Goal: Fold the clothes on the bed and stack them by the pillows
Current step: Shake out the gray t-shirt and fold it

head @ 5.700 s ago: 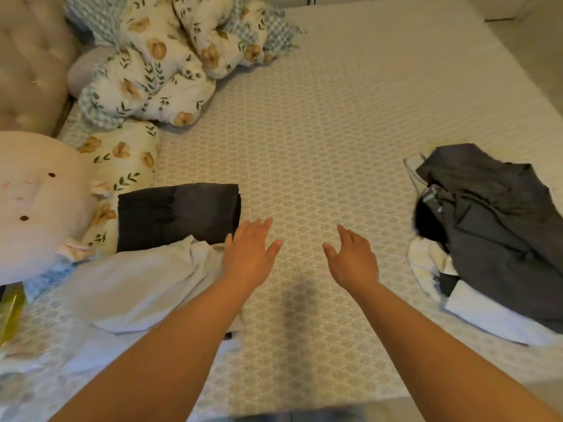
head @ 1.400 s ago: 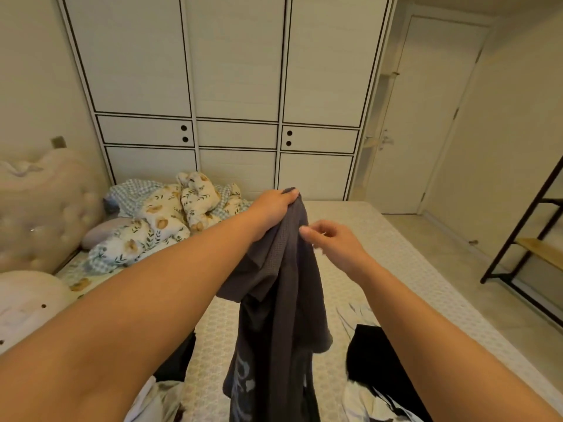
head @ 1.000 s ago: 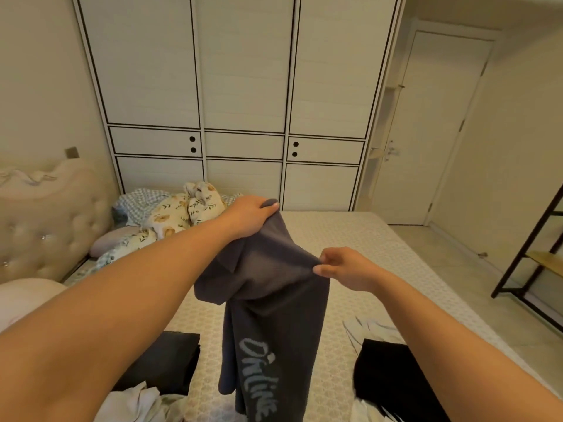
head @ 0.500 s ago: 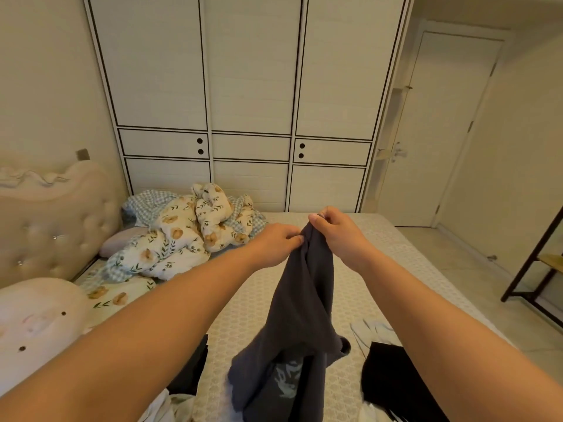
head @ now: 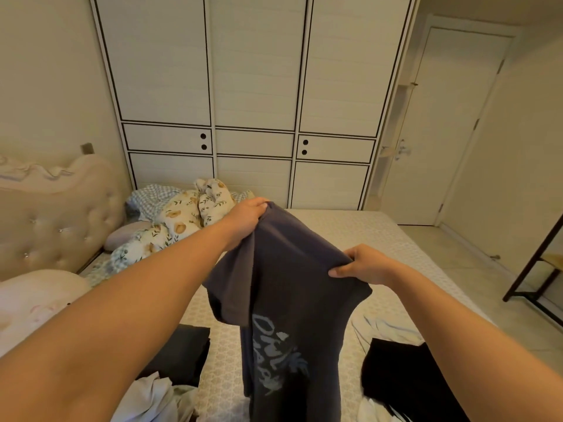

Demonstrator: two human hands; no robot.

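Note:
I hold a dark grey T-shirt with pale printed lettering up in the air over the bed. My left hand grips its top edge at the far side. My right hand pinches the top edge nearer to me, so the cloth is spread between them and hangs down. A folded dark garment lies on the bed at lower left, with a crumpled white garment in front of it. A black garment and white clothes lie at lower right.
A floral duvet and pillows are heaped by the padded headboard at left. A pale round cushion sits near my left arm. White wardrobe doors stand behind the bed, a door and a dark metal rack at right.
Half a second ago both hands held the shirt bunched close together. Now they have moved apart, my right hand dropping lower and to the right, and the shirt is spread with its print showing.

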